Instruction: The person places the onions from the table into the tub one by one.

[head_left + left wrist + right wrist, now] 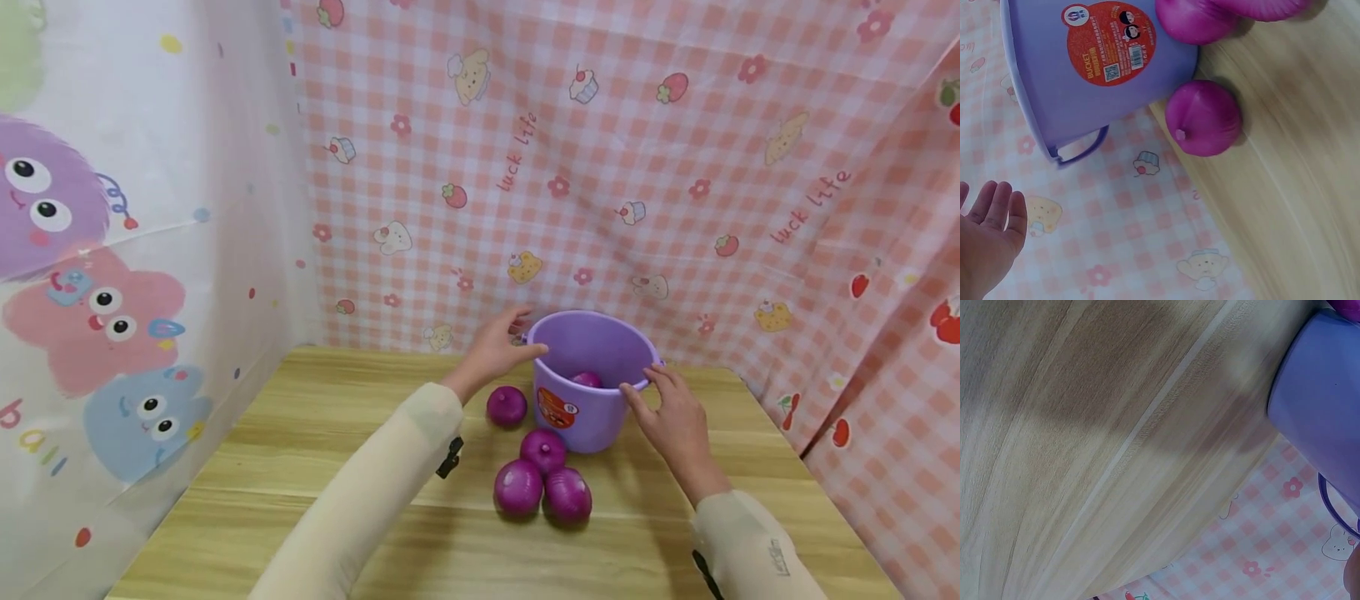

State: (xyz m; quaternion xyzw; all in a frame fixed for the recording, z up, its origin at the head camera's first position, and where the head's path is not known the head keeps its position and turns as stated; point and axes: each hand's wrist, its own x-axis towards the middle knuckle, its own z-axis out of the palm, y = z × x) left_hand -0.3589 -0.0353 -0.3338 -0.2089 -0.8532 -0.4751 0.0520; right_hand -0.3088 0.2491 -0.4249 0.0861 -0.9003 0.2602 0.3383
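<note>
A purple plastic bucket (600, 421) with a red label stands at the back of the wooden table (300, 433). One purple onion (587, 379) lies inside it. My left hand (517, 337) is open at the bucket's left rim. In the left wrist view its straight fingers (991, 212) are apart from the bucket (1066, 75) and its handle (1082, 147). My right hand (641, 385) has its fingertips at the right rim, loosely bent. One onion (507, 406) lies left of the bucket. Three more onions (543, 450) are clustered in front.
Pink checked cloth (600, 167) hangs behind and to the right of the table. A white cartoon-print sheet (112, 292) closes the left side. The bucket's right side (1316, 406) sits near the table's back edge. Bare wood (1085, 456) lies in front of it.
</note>
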